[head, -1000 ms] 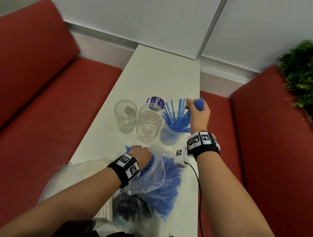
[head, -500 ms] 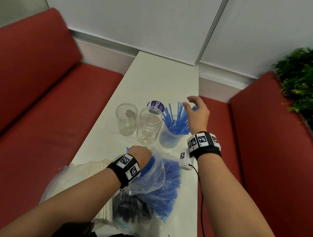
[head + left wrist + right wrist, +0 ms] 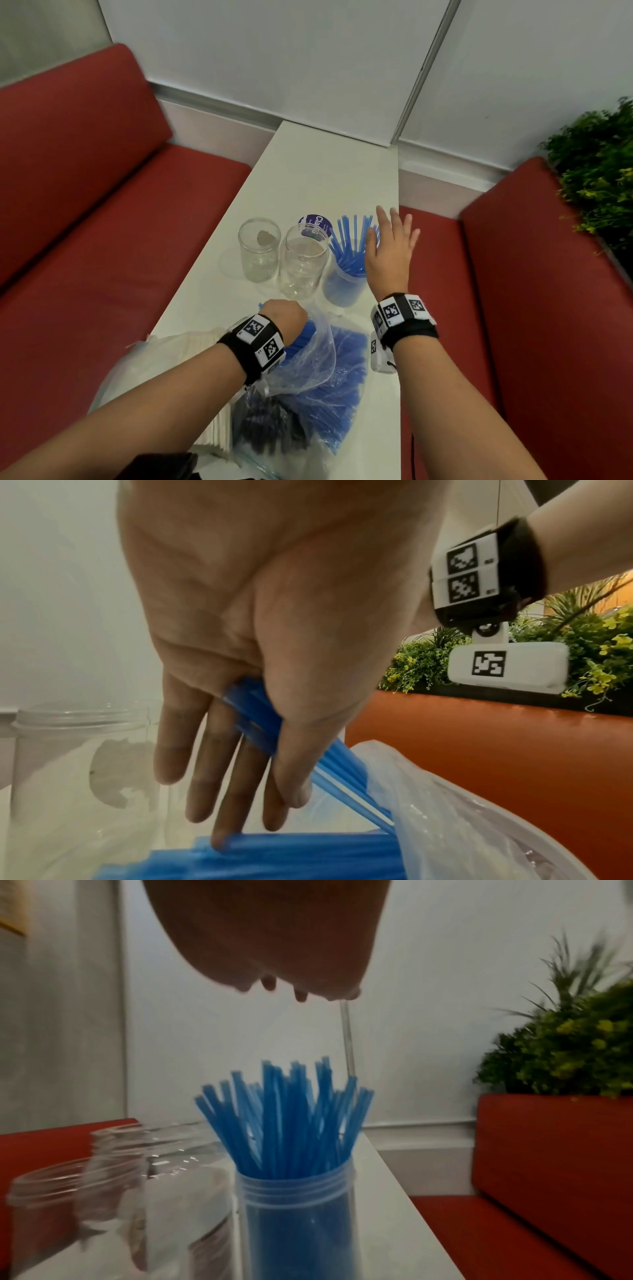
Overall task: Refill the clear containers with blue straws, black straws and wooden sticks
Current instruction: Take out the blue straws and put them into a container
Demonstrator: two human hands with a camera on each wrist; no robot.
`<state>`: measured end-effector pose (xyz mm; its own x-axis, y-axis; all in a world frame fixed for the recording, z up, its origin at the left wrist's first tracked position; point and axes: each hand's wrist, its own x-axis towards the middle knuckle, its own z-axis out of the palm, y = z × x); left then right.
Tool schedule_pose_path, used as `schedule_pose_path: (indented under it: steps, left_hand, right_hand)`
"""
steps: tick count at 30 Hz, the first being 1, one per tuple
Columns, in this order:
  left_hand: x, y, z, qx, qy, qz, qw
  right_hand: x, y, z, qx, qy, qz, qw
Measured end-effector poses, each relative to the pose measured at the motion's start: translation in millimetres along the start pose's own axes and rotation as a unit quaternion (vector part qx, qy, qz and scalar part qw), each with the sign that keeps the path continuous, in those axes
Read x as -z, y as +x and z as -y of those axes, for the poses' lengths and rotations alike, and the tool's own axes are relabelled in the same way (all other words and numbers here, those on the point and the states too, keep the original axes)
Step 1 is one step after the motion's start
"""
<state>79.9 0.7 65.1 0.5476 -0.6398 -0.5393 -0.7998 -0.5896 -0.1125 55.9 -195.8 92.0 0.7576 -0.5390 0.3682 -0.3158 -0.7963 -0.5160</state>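
Three clear containers stand in a row on the white table (image 3: 329, 171). The left jar (image 3: 259, 250) and the middle jar (image 3: 301, 263) hold no straws. The right container (image 3: 342, 291) holds a fan of blue straws (image 3: 349, 243). My right hand (image 3: 390, 246) hovers just right of those straws with its fingers spread and nothing in it. In the right wrist view the straws (image 3: 284, 1118) stand below the palm. My left hand (image 3: 284, 317) grips a bunch of blue straws (image 3: 260, 718) at the mouth of a plastic bag (image 3: 322, 346).
The bag also holds more blue straws (image 3: 342, 387) and black straws (image 3: 270, 431). A second bag of pale sticks (image 3: 191, 346) lies at its left. A purple lid (image 3: 317, 224) sits behind the jars. Red benches (image 3: 102, 222) flank the table. A plant (image 3: 596, 178) stands at the right.
My right hand let go of the blue straws over the right container and opened, its fingers now spread. My left hand has stayed at the bag.
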Motion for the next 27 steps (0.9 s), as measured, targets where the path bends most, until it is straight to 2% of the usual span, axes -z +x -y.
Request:
schedule_pose_path:
  steps: [1,2,3,4,6,7,8,9,11,13,15,17,19,20,23,24,25,27]
  left_hand:
    - [2.9,-1.5,0.5,0.006,0.000,0.008,1.000]
    - [6.0,-3.4,1.6,0.009,0.001,0.009,1.000]
    - [10.5,-5.9,2.9,0.013,0.004,0.005,1.000]
    - [16.0,-8.4,4.5,0.016,0.009,0.001,1.000]
    - [31.1,-15.1,8.7,0.025,0.021,0.014,0.999]
    - [40.5,-19.1,11.4,0.028,0.023,0.029,0.999]
    - [50.3,-23.9,14.1,0.030,0.021,0.042,0.998]
    - [60.6,-30.3,16.6,0.030,0.020,0.050,0.998]
    - [80.9,-45.1,21.4,0.024,0.034,0.042,0.998]
    - [98.7,-58.8,24.2,0.016,0.055,0.008,0.998]
    - [116.1,-69.5,28.6,0.004,0.052,-0.055,0.997]
    - [132.1,-73.6,35.5,-0.037,0.012,-0.170,0.985]
    - [140.1,-71.7,38.6,-0.094,-0.070,-0.293,0.949]
    - [140.5,-70.3,37.9,-0.116,-0.104,-0.332,0.930]
    - [131.8,-63.3,32.2,-0.179,-0.228,-0.343,0.893]
    - [129.1,-62.5,31.3,-0.209,-0.316,-0.354,0.856]
    - [127.8,-60.5,32.7,-0.226,-0.410,-0.385,0.795]
    - [127.4,-55.1,42.0,-0.198,-0.571,-0.459,0.651]
  right_hand:
    - [1.8,-7.4,7.8,0.034,0.083,-0.034,0.995]
    - [1.6,-15.6,15.5,0.051,0.152,-0.025,0.987]
    - [0.8,-24.9,22.9,0.049,0.203,0.030,0.977]
    - [-1.1,-34.3,29.8,0.034,0.240,0.118,0.963]
    - [-8.5,-52.3,39.8,0.002,0.257,0.325,0.910]
    - [-13.8,-59.1,42.5,-0.008,0.241,0.407,0.881]
    - [-19.6,-65.0,44.3,-0.003,0.218,0.453,0.864]
    - [-25.5,-71.6,45.8,0.009,0.197,0.467,0.862]
    - [-37.2,-82.9,48.8,0.018,0.163,0.426,0.890]
    - [-41.6,-89.3,56.2,-0.030,0.186,0.396,0.899]
    - [-41.9,-94.3,64.4,-0.082,0.281,0.353,0.889]
    - [-36.2,-91.1,73.8,-0.107,0.350,0.296,0.882]
    - [-28.5,-84.0,83.5,-0.114,0.367,0.259,0.886]
    - [-25.3,-79.7,87.0,-0.110,0.373,0.249,0.887]
    - [-12.4,-65.6,99.5,-0.093,0.321,0.251,0.909]
    - [-7.0,-63.1,101.2,-0.098,0.339,0.243,0.904]
    - [-2.2,-61.1,102.2,-0.106,0.379,0.227,0.891]
    - [13.0,-54.2,102.9,-0.104,0.439,0.189,0.872]
